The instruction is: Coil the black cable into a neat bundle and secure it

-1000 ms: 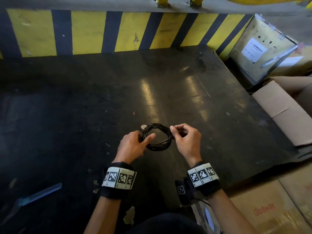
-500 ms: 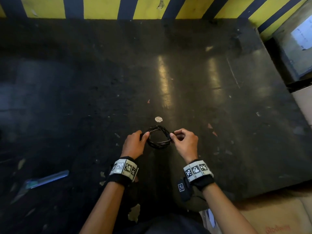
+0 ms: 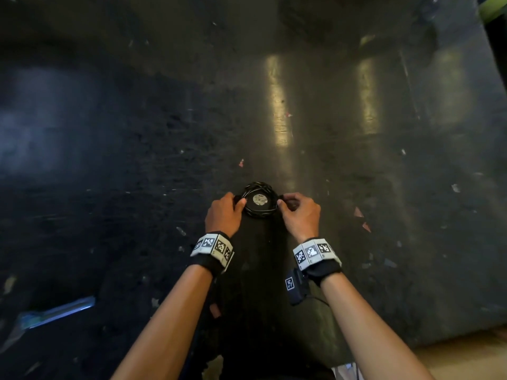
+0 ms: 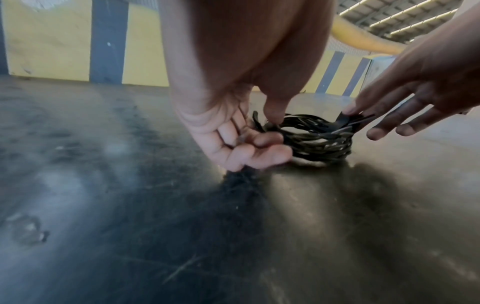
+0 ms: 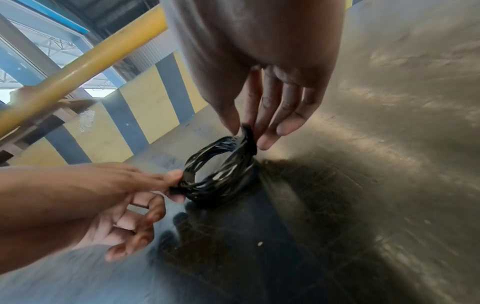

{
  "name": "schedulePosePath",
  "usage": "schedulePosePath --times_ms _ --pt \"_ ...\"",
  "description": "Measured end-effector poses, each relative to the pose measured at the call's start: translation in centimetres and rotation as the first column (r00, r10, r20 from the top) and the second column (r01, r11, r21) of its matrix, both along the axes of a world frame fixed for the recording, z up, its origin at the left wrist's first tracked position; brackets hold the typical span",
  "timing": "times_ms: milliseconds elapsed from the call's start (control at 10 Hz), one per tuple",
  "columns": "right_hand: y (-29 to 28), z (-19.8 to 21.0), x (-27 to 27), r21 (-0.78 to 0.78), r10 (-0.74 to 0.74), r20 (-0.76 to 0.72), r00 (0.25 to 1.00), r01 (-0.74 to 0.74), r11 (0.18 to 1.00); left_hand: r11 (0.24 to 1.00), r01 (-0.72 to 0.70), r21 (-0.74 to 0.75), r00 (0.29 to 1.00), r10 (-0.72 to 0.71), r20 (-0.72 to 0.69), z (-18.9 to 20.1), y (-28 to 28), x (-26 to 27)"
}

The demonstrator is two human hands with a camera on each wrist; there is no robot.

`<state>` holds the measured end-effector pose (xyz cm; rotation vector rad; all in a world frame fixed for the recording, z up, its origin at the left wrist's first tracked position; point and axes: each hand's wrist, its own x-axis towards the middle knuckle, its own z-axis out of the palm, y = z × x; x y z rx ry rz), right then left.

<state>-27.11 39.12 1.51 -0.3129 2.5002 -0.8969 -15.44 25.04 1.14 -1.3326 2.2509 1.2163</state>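
Observation:
The black cable is wound into a small round coil, low over the dark floor in the head view. A pale round sticker on the floor shows through its middle. My left hand pinches the coil's left side between thumb and forefinger, seen close in the left wrist view. My right hand pinches a black strap wrapped on the coil's right side. In the right wrist view the coil touches the floor at its lower edge.
The dark, scuffed floor spreads all round the coil. A blue strip lies at the lower left. Small pink scraps lie to the right. A yellow and black striped wall stands at the back.
Both hands have carried the coil forward and down to the floor, over the round sticker. The head view has tilted downward. Both pinches stay as they were.

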Motion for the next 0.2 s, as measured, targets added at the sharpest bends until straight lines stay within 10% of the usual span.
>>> schedulePosePath --times_ms 200 --pt "3.1 1.4 0.3 -0.037 -0.016 0.082 0.997 0.019 0.999 0.989 -0.119 0.088 0.99 0.124 -0.06 0.1 -0.2 2.1"
